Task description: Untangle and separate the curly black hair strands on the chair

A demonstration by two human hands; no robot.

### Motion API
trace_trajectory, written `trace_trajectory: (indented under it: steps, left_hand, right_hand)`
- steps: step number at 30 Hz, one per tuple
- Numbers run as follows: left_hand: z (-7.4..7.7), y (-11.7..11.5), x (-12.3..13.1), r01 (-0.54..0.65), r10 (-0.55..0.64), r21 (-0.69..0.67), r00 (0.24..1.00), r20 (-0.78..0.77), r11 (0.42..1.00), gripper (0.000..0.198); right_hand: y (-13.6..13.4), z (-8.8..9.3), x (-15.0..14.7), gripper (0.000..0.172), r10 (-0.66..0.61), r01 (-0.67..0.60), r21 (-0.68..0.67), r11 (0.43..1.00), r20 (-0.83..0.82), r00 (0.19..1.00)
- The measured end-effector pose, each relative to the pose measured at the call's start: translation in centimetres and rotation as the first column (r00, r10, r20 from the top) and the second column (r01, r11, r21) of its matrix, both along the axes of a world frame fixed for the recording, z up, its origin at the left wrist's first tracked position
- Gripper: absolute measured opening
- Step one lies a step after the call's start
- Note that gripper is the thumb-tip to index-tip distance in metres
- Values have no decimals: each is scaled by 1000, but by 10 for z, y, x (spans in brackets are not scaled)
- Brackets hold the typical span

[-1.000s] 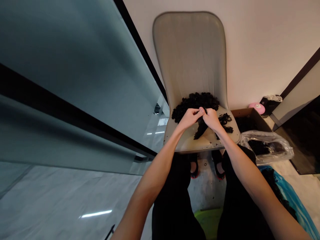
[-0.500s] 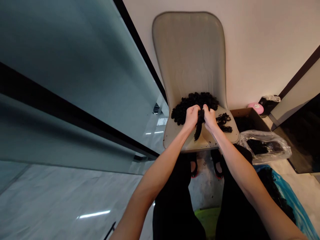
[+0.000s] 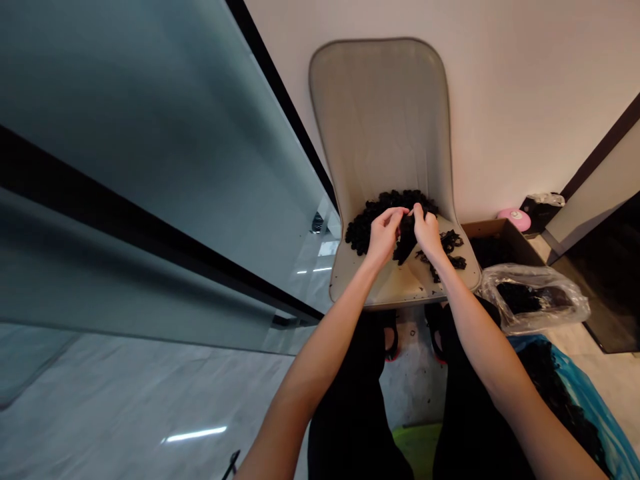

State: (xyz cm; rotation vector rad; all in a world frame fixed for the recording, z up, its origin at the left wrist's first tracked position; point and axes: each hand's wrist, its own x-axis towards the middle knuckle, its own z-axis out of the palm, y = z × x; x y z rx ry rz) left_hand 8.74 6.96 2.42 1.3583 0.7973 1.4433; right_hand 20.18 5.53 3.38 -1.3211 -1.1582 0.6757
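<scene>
A heap of black curly hair (image 3: 370, 223) lies on the seat of a beige padded chair (image 3: 380, 120). My left hand (image 3: 384, 233) and my right hand (image 3: 427, 233) meet above the heap, their fingertips pinching a dark strand of curly hair (image 3: 407, 241) from either side. Thinner curly wefts (image 3: 447, 252) lie on the seat to the right of my right hand. The hands hide part of the heap.
To the right are a cardboard box (image 3: 500, 237) holding dark hair, a clear plastic bag (image 3: 530, 300) and a blue plastic bag (image 3: 575, 400), both with dark hair. A glass panel (image 3: 150, 167) runs along the left. A green basin (image 3: 417, 450) sits between my legs.
My hands have drawn slightly apart and now pinch with their fingertips instead of clasping the strand. The strand hangs shorter, and the view has shifted slightly.
</scene>
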Motion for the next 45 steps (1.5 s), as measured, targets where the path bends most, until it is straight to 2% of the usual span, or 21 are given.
trace_trajectory:
  steps: [7,10,13,17,19,22,24,25,26,28,31,34,38,41,45]
  left_hand:
    - [11,-4,-10,-1,16,98,987,-157,995,25]
    - [11,-4,-20,129,-101,93,961,-257,987,22]
    - [9,-3,-33,294,-271,2,883,-383,956,25]
    - [8,-4,-45,311,-290,-24,852,-436,950,22]
    - [9,-6,-49,329,-308,-30,842,-443,944,21]
    - [12,-11,-51,400,-395,-83,812,-431,913,22]
    - [13,-15,-47,429,-443,-124,817,-368,895,25]
    - [13,-17,-44,429,-450,-136,836,-315,893,27]
    - [11,-17,-40,416,-440,-143,863,-251,898,30]
    - [7,-18,-28,344,-361,-141,926,-114,928,33]
    - [-1,-17,-8,142,-140,-141,990,19,980,34]
    - [-5,-17,7,-24,45,-185,993,113,982,29]
    - [-5,-16,16,-110,187,-314,956,227,943,30]
    - [-2,-13,18,-89,206,-385,939,276,919,38]
    - [2,-10,18,9,89,-308,949,303,951,43]
  right_hand:
    - [-4,2,3,56,72,-72,-8,997,3,997]
    - [-6,-1,9,57,120,-118,-23,993,72,990]
    - [-8,-6,16,53,168,-157,-74,985,189,967]
    - [-14,-11,21,54,261,-234,-131,963,254,931]
    - [-16,-12,22,55,383,-352,-180,919,184,905]
    - [-21,-11,22,55,565,-557,-199,806,-23,825]
    - [-24,-9,19,55,615,-637,-142,758,-169,770]
    - [-26,-7,16,54,613,-647,-106,755,-236,754]
    - [-27,-6,12,54,595,-639,-72,766,-298,747]
    - [-28,-4,3,54,508,-564,-27,826,-399,763]
    - [-25,-4,-12,52,334,-397,-23,917,-499,800]
    - [-20,-11,-26,47,194,-244,-8,970,-583,789]
    - [-15,-22,-38,42,64,-101,-22,995,-633,771]
    - [-14,-24,-42,42,1,-46,-58,997,-612,791]
    - [-14,-17,-35,46,34,-58,-29,998,-536,843]
